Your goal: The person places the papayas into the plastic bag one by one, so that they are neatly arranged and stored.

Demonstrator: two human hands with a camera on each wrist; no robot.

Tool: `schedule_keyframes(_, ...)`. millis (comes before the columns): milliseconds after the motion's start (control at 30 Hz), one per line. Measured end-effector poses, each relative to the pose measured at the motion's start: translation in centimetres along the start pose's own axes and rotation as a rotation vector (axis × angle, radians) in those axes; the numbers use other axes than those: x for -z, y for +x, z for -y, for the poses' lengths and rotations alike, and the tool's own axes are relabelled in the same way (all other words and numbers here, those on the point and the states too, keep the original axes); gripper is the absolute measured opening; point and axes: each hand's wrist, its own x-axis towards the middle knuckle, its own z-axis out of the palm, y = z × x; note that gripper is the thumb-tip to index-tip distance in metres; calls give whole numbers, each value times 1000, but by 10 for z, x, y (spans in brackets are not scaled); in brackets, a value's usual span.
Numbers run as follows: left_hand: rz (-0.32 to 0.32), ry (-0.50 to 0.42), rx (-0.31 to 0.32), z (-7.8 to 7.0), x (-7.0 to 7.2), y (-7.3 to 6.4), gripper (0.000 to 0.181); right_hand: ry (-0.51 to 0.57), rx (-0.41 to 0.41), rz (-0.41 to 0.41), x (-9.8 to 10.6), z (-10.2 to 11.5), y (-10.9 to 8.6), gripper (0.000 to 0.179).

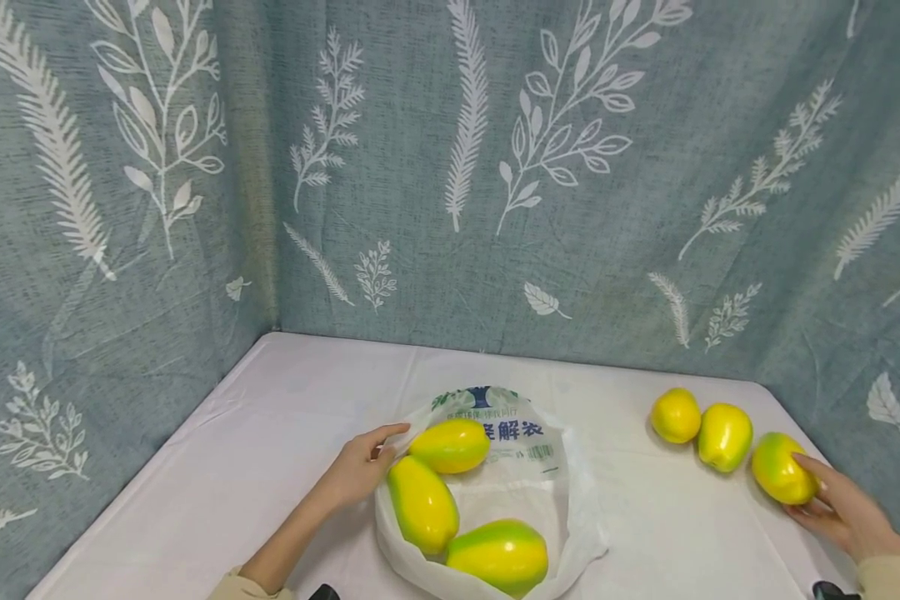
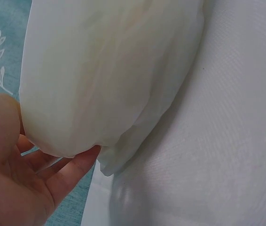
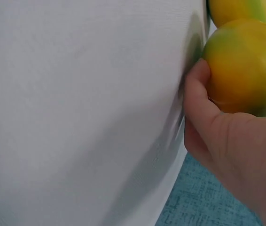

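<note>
A white plastic bag [image 1: 585, 508] with printed lettering lies spread with its mouth facing up. Inside it are three yellow-green mangoes, one at the back [image 1: 450, 446], one at the left [image 1: 423, 507] and one at the front [image 1: 501, 557]. At the bag's left rim, my left hand [image 1: 358, 468] pinches the plastic; the left wrist view shows its fingers [image 2: 74, 172] against the bag [image 2: 100, 80]. Far to the right, my right hand [image 1: 843, 508] grips a yellow-green mango [image 1: 780, 468], its digits curved about the fruit. The right wrist view shows this mango [image 3: 243, 68] close up.
Two more yellow fruits, a rounder one [image 1: 675, 415] and a longer one [image 1: 725, 437], sit left of the gripped mango. A white cloth [image 1: 300, 392] covers the table. Blue-green leaf-patterned curtains [image 1: 420, 167] stand along its back and sides.
</note>
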Motion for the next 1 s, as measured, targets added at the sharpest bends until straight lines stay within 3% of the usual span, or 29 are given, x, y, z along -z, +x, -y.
schedule_keyframes(133,-3,-10,7,0,0,0,38,120,-22,-10,2,3,-7,104)
schedule_keyframes(233,-4,-12,12,-1,0,-1,38,149,-6,44,4,8,-12,85)
schedule_keyframes(333,-2,-6,11,-2,1,-1,38,118,32,135,5,15,-17,61)
schedule_keyframes(433,-1,2,11,-1,1,-1,38,31,100,282,0,20,-23,47)
schedule_keyframes(633,-3,4,16,0,1,-1,38,-100,233,486,-28,25,-39,74)
schedule_keyframes(700,-1,-1,17,-1,1,-1,38,-119,251,528,-38,25,-45,73)
schedule_keyframes(933,0,-4,17,-2,1,-2,38,-216,328,656,-75,19,-65,29)
schedule_keyframes(1000,0,-8,16,-2,1,-2,38,-253,340,669,-88,16,-72,29)
